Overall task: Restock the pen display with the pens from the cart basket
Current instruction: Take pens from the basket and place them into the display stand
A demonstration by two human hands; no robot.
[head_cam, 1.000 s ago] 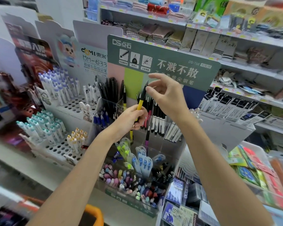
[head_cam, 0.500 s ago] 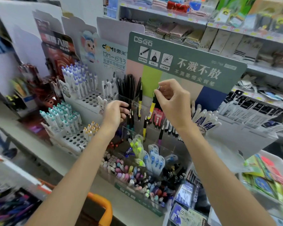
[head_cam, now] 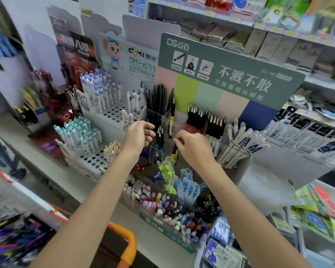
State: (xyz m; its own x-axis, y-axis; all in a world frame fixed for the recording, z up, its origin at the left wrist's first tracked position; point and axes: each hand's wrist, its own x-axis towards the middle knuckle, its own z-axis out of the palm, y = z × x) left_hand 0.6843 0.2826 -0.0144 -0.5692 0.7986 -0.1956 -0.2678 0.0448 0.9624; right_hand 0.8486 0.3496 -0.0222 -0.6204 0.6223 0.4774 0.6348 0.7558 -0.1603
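Head view, looking down at a shop shelf. A clear tiered pen display [head_cam: 155,219] stands under a green header board [head_cam: 230,74], its compartments packed with pens. The right hand [head_cam: 191,147] pinches the top of a yellow-and-black pen [head_cam: 175,153] between thumb and forefinger; the pen points down into a middle compartment. Just to its left, the left hand [head_cam: 138,135] has its fingers curled beside a few dark pens [head_cam: 160,135]; whether it grips them cannot be told. An orange handle [head_cam: 129,241] shows at the bottom.
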